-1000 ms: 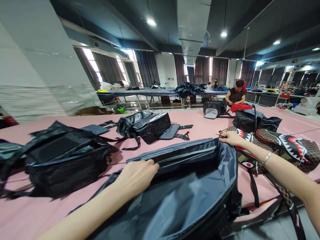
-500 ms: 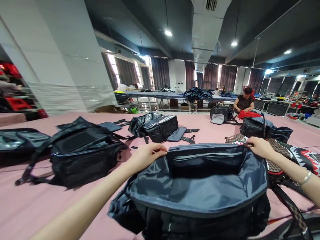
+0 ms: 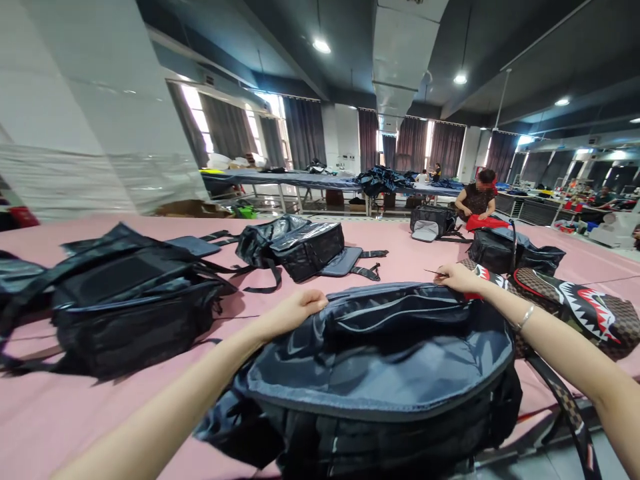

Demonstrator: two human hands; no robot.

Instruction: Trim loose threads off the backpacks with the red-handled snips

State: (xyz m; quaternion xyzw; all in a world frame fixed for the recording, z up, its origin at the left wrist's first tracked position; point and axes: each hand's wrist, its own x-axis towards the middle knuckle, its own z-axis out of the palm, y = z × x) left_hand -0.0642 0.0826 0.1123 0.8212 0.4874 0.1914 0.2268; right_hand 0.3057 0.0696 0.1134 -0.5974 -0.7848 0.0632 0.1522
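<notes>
In front of me a large black bag (image 3: 400, 433) stands wide open on the pink table cover, its grey-blue lining showing. My left hand (image 3: 305, 307) is closed, pinching the bag's far rim at its left corner. Above the rim's right part is my right hand (image 3: 453, 277), closed around a thin dark pointed tool (image 3: 431, 271); most of that tool is hidden by the fingers. Whether the right fingers also grip the rim, I cannot tell. Along the far inner wall runs a pocket edged with light piping (image 3: 380, 313).
More black bags lie to the left (image 3: 135, 320) and farther back (image 3: 310, 250). Brown checked bags with a shark-mouth print (image 3: 585, 307) lie at my right. Across the pink table (image 3: 390, 243) a person (image 3: 480, 200) handles red fabric (image 3: 487, 223).
My right hand has moved left along the far rim, and the thin tool now sticks out. The far wall sags inward more. The whole view has shifted, with the bags sliding left.
</notes>
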